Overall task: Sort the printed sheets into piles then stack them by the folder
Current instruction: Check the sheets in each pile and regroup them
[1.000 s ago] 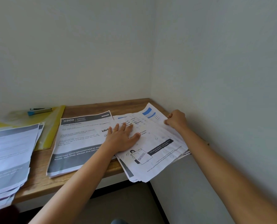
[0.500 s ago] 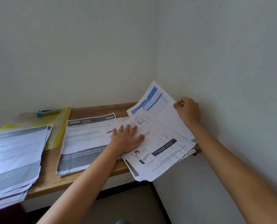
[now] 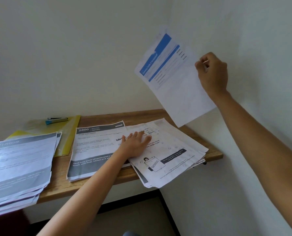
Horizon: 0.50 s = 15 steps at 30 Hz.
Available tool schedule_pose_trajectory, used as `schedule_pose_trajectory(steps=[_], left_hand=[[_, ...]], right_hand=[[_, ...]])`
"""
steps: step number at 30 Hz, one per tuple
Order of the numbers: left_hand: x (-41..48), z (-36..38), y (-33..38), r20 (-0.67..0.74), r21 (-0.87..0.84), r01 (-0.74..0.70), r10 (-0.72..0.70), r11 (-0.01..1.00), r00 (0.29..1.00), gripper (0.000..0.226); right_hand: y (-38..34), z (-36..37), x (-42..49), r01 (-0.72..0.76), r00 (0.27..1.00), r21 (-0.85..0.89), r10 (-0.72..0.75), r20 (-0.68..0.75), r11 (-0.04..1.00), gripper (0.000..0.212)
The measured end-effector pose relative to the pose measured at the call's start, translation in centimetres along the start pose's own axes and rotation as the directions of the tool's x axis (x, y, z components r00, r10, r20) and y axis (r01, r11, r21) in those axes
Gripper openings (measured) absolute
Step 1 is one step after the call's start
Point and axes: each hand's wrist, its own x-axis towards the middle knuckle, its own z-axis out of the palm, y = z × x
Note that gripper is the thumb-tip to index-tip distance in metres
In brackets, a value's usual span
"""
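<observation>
In the head view, the right hand (image 3: 212,74) pinches the right edge of the blue sheet (image 3: 172,77) with thumb and curled fingers, high up by the wall. The sheet is thin, floppy paper with a blue band near its top. Its long side slants from upper left to lower right. The left hand (image 3: 135,143) lies flat with straight fingers on the mixed pile (image 3: 172,155), a messy fan of white pages hanging over the edge of the wooden desk (image 3: 215,153). The grey pile (image 3: 94,150) sits just beside that hand. Another pile (image 3: 17,167) lies farther left, partly on the shiny yellow folder (image 3: 70,133). I think the sheet must go down and left.
</observation>
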Motion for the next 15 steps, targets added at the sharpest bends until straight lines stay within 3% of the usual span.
schedule_pose_trajectory(steps=[3,6,8,10,12,15], left_hand=[[-0.9,-0.8,0.4,-0.280,-0.434,-0.035,-0.098,0.900,0.955,0.114],[-2.2,-2.0,0.5,-0.504,-0.705,-0.191,-0.293,0.683,0.812,0.124],[-3.1,-2.6,0.4,-0.603,-0.691,-0.267,-0.332,0.672,0.726,0.121],[-3.7,-3.0,0.2,-0.687,-0.591,-0.289,-0.282,0.753,0.669,0.112],[-3.7,-3.0,-0.1,-0.691,-0.442,-0.268,-0.134,0.856,0.710,0.101],[-3.2,-2.4,-0.7,-0.496,-0.152,-0.235,0.131,0.960,0.858,0.090]], right_hand=[[0.0,0.5,0.2,-0.086,0.988,-0.011,0.087,0.124,0.996,0.019],[0.7,1.8,-1.8,-0.203,0.926,-0.012,0.196,0.322,0.979,0.015],[1.0,2.9,-4.0,-0.270,0.876,0.000,0.246,0.415,0.963,0.013],[1.2,4.0,-6.5,-0.351,0.819,0.007,0.304,0.487,0.936,0.014],[1.5,5.2,-8.9,-0.394,0.771,-0.019,0.341,0.538,0.919,0.015],[1.7,6.4,-12.3,-0.407,0.731,-0.032,0.346,0.588,0.913,0.015]])
